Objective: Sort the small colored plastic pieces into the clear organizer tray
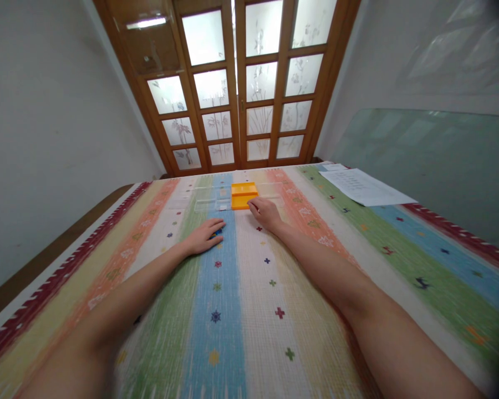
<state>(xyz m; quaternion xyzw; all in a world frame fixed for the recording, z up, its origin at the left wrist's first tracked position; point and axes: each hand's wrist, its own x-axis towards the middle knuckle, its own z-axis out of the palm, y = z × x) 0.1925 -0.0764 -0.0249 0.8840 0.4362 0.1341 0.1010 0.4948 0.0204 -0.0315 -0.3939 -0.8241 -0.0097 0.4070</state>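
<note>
Your left hand (pixel 205 235) lies palm down just left of the frame's centre, its fingers stretched forward and the thumb set apart, probably to steady that side or keep near the small blue patch (pixel 216 233) showing in the gap; I cannot tell whether that patch is a loose piece or a print on the cloth, nor whether your fingers grip anything. Your right hand (pixel 266 213), a little right of centre, has its fingers curled inward, the tips at the lower right corner of the orange tray (pixel 244 203); the angle seems suited to reaching into it or holding its edge, but I cannot tell if the fingertips close on something. The tray itself sits at the middle of the frame, directly ahead of you and between your hands, likely so that either one can reach it. It looks bright, shallow and open-topped, with a divider across it making an upper and a lower section. Just to its left is a clear plastic container (pixel 205 206), and to its right a faint sheet of clear plastic (pixel 273 192). The paper (pixel 360 185) lies off to the upper right on the striped tablecloth (pixel 258 310), perhaps to leave working room.
</note>
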